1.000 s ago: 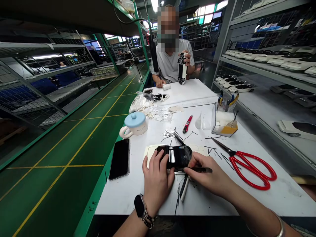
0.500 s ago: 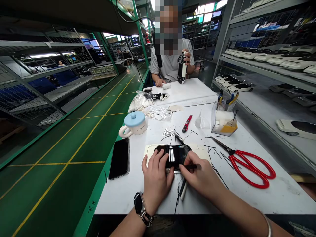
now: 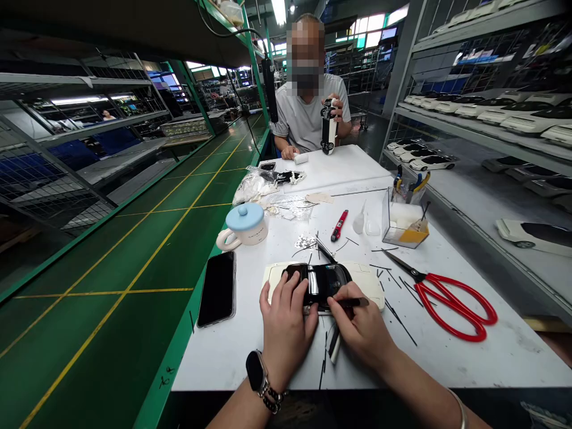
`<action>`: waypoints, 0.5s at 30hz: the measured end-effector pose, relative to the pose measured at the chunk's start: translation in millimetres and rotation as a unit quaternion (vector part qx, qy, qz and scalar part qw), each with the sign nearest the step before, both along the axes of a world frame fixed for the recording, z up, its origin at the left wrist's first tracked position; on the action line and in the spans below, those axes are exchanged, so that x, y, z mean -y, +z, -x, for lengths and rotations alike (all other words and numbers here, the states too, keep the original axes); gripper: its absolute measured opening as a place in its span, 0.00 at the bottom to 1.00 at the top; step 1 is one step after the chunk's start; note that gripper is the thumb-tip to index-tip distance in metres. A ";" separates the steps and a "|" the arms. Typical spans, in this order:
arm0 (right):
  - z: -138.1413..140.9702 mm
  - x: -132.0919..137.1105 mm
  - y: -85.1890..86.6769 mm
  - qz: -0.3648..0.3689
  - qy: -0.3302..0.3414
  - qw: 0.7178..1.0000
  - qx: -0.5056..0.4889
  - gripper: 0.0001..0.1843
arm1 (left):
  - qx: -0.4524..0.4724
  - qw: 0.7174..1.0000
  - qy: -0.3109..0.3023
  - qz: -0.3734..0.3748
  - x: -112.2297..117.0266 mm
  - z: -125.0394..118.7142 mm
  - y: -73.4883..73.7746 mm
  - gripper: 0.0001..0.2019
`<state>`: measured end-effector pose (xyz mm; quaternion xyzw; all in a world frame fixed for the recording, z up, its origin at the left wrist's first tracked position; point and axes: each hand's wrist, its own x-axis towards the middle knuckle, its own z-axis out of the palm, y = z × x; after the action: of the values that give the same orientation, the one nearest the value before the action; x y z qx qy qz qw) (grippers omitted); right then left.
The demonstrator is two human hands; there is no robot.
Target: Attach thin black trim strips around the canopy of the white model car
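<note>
A cream-white model car with a glossy black top lies in front of me on the white table. My left hand is laid over its black roof, fingers across the top and thumb at the near side, holding it steady. Pinched between the fingers of my right hand is a slim dark tool, its exact kind unclear. The right fingertips are at the near edge of the car's black window area. Beside the car's near side lies a black-and-white stick-like piece, partly hidden by my right hand.
Red-handled scissors and thin black strips lie to the right. Beyond the car are a red utility knife and a clear box. A lidded mug and a phone stand left. Opposite, a person holds another model car.
The camera view has shifted slightly. Both hands keep nearly the same places on the model car, with the right fingertips still at its near edge.
</note>
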<state>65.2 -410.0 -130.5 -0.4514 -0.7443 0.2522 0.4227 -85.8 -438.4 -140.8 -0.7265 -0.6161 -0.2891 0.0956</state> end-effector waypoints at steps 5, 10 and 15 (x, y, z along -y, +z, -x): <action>-5.9 1.3 4.5 0.015 -0.044 0.986 -0.158 0.08 | 0.004 1.000 -0.005 0.006 0.0 1.9 0.2 0.18; -27.8 5.9 26.6 -0.042 -0.002 0.975 -0.217 0.07 | 0.000 0.999 -0.028 0.032 2.3 10.6 1.8 0.20; -61.5 3.5 47.2 -0.181 -0.085 0.943 -0.265 0.06 | -0.032 0.992 -0.098 0.076 5.8 28.1 7.3 0.26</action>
<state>126.7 -413.5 -83.3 -0.3456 -0.5976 0.1866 0.6990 -113.9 -444.2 -133.5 -0.7972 -0.5587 -0.2265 0.0309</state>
